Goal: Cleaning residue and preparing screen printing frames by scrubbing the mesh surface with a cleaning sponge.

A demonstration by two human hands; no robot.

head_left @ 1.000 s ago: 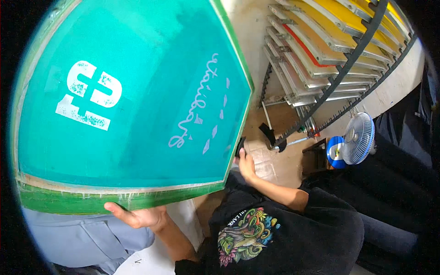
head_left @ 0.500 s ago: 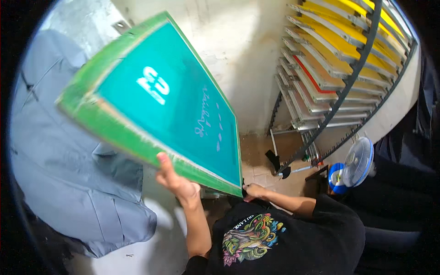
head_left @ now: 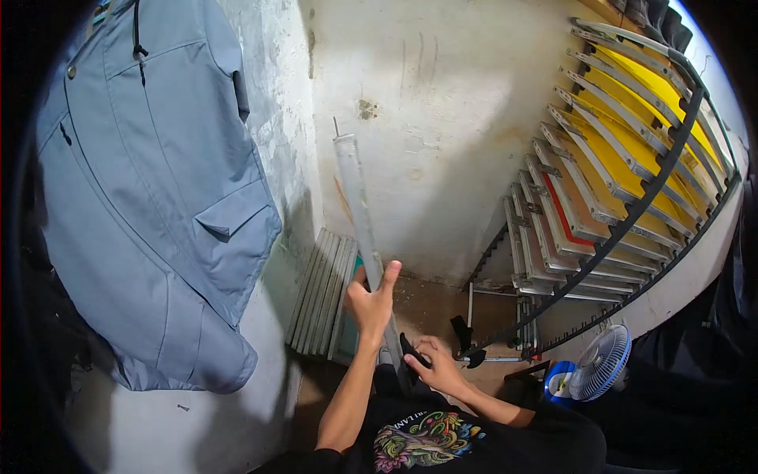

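Closest in, the right hand (head_left: 434,367) curls its fingers over the lower corner of a pale aluminium-framed printing screen (head_left: 365,237), beside a small black object too dark to make out. Just above, the left hand (head_left: 373,299) is clenched round the same frame's edge, thumb raised. The screen is seen edge-on as a thin, scuffed, upright metal bar rising from the grips toward the wall; only a sliver of teal shows beside the left hand. Half a second ago its broad teal mesh and green border faced the camera, tilted high; now it stands turned sideways and lower.

Behind it a stack of grey frames (head_left: 320,294) leans against the rough, stained plaster wall (head_left: 426,118). A blue-grey cloth jacket (head_left: 150,189) hangs at left. To the right a small blue-and-white fan (head_left: 602,373) sits on the floor below a metal rack of yellow-meshed screens (head_left: 624,158).
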